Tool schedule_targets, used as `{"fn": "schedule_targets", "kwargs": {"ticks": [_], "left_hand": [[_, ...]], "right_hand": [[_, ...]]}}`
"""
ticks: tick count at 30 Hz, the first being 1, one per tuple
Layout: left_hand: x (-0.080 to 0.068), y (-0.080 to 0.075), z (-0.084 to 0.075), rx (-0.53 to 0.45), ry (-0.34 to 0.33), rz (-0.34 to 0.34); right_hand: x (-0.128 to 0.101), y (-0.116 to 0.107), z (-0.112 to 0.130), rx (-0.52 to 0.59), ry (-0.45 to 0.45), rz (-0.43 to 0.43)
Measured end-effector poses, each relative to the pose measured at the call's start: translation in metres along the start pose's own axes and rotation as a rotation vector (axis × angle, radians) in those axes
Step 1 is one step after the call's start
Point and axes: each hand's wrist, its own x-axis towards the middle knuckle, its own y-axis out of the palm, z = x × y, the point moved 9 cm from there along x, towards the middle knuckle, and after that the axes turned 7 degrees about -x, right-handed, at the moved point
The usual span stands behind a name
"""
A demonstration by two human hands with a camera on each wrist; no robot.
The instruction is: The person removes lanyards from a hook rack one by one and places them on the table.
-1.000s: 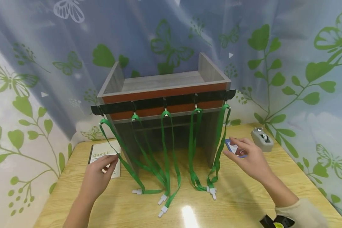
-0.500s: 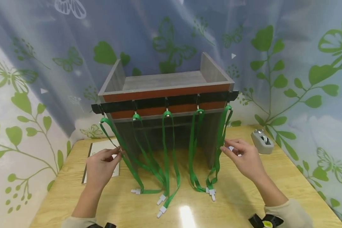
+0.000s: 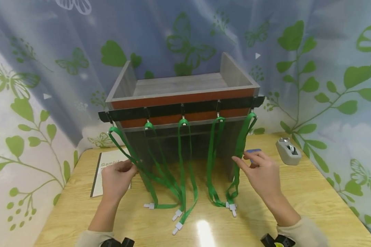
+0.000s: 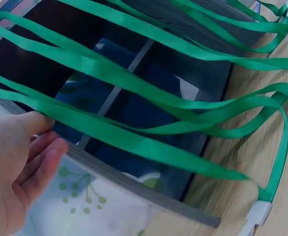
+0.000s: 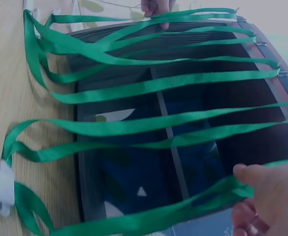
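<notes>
Several green lanyards hang from small metal clips on a black bar [image 3: 165, 110] across the front of a grey wooden shelf [image 3: 176, 85]. My left hand [image 3: 117, 180] pinches the leftmost lanyard [image 4: 129, 142] partway down; in the left wrist view the thumb tip lies at the strap's edge, with the other fingers curled below. On the opposite side, my right hand [image 3: 262, 176] pinches the rightmost lanyard [image 5: 193, 200], its strap bunched between thumb and fingers in the right wrist view. White plastic ends [image 3: 177, 215] of the lanyards lie on the wooden table [image 3: 154, 233].
A notebook [image 3: 108, 161] marked "Gambit" lies left of the shelf, partly behind my left hand. A blue card [image 3: 253, 151] shows behind my right hand. Farther right stands a grey tape dispenser [image 3: 288, 152]. A leaf-printed curtain [image 3: 185, 34] closes off the back.
Both hands have moved inward, from beside the outer lanyards onto their straps. The leftmost strap is pushed slightly to the right. The other lanyards hang as before.
</notes>
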Motion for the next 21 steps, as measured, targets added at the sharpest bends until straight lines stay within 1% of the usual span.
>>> {"fn": "schedule_targets", "kwargs": {"ticks": [2,3,5,8,11,14,17,21], "left_hand": [[0.000,0.001,0.006,0.004,-0.102,0.020],[0.000,0.001,0.008,0.004,-0.141,0.032],[-0.002,0.000,0.008,0.015,-0.183,0.049],[-0.005,0.002,0.009,0.007,-0.220,0.075],[-0.007,0.007,0.009,-0.023,-0.231,0.093],[-0.006,0.009,0.008,-0.038,-0.216,0.081],[-0.003,0.008,0.006,-0.026,-0.201,0.058],[-0.001,0.005,0.005,0.001,-0.203,0.040]], "right_hand": [[-0.001,0.002,0.004,-0.059,-0.016,-0.024],[-0.003,0.004,0.006,-0.083,-0.015,-0.025],[-0.005,0.007,0.007,-0.117,-0.005,-0.017],[-0.007,0.008,0.007,-0.143,0.005,-0.015],[-0.007,0.004,0.004,-0.126,0.018,-0.032],[-0.003,0.001,0.001,-0.073,0.034,-0.040],[0.003,0.000,-0.004,-0.014,0.065,-0.026],[0.008,0.001,-0.011,0.026,0.114,0.015]]}}
